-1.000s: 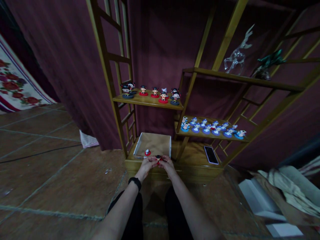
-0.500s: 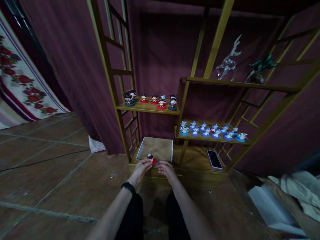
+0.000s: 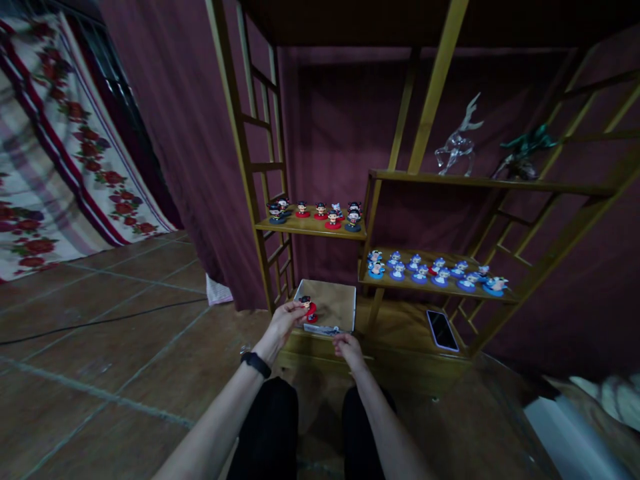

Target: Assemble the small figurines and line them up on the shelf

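My left hand [image 3: 287, 320], with a dark band on its wrist, pinches a small figurine [image 3: 305, 303] with black hair and a red round base. It is held over the near left part of a shallow open box [image 3: 333, 301] on the lowest shelf. Another bit of red shows just under the figurine; I cannot tell whether it is a second piece. My right hand [image 3: 349, 349] is closed, fingers curled in, just in front of the box's near edge. Whatever its fingers may hold is hidden.
Several similar figurines [image 3: 321, 212] stand on the upper left shelf, and several blue and purple ones [image 3: 421, 273] on the middle right shelf. A phone [image 3: 443, 331] lies at the lower right. A clear deer ornament [image 3: 456, 150] stands higher up. A cable [image 3: 105, 322] crosses the floor.
My left hand has raised the figurine and turned it more upright. My right hand has drawn away from it to the right, its fingers curling in. The view has shifted.
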Tool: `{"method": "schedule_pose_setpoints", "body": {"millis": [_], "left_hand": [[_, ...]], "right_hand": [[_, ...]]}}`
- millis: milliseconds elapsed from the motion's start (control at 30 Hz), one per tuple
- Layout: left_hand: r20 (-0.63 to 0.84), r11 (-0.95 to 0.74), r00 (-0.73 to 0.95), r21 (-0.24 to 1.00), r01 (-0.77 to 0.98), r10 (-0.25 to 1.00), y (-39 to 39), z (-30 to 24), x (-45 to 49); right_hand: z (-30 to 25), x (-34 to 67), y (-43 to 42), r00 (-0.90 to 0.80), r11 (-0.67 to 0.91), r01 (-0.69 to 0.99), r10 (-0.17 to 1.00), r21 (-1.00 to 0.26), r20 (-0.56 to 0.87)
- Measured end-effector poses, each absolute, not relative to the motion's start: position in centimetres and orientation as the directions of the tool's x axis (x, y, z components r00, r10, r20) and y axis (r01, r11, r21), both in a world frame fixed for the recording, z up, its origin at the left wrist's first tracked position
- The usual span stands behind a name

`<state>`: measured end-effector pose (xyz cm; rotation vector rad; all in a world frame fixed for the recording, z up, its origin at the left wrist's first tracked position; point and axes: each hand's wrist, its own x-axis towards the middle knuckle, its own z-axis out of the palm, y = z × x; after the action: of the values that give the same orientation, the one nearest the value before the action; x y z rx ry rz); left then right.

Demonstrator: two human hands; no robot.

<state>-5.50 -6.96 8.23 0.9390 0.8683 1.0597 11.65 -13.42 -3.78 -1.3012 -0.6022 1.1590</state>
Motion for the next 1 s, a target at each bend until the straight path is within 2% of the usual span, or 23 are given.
{"method": "schedule_pose_setpoints", "body": {"millis": [300, 567, 833, 1000], "left_hand": [[-0.217, 0.289, 0.258, 0.913, -0.287, 0.941, -9.9, 6.7, -4.0], [-0.258, 0.319, 0.229, 0.901, -0.294, 0.939, -12.0, 8.2, -2.2], [-0.193, 0.287, 0.281, 0.892, -0.349, 0.940, -12.8, 9.7, -0.7], [-0.124, 0.222, 0.284, 0.913, -0.343, 0.951, -13.1, 11.0, -1.1]], "right_hand": [[-2.2, 11.4, -15.5, 0.282, -0.043, -0.391, 0.945, -0.919, -0.164], [1.0, 11.0, -17.8, 0.338, 0.038, -0.443, 0.932, -0.896, -0.127], [6.6, 10.6, -17.0, 0.296, 0.148, -0.427, 0.955, -0.892, 0.016], [8.7, 9.6, -17.1, 0.317, 0.181, -0.437, 0.948, -0.881, 0.037]]}}
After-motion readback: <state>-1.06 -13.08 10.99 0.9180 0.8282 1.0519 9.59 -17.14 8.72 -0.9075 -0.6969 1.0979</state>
